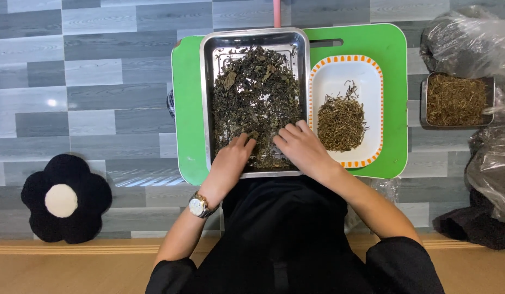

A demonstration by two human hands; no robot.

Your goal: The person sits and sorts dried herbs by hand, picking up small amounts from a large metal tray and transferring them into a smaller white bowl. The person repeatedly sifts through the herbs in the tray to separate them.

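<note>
Left hand (234, 155) and right hand (299, 146) (fingers spread) rest in dried leaves (255, 92).

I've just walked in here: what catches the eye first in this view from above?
First, the bright green board on the grey floor, bearing a metal tray heaped with dark dried leaves. Both hands rest in the pile at its near end, the left hand with a wristwatch, the right hand beside it. To the right sits a white dish with an orange-striped rim holding pale stems.

Black flower-shaped cushion (65, 199), clear plastic bags (460, 38), small tray of stems (455, 100).
</note>
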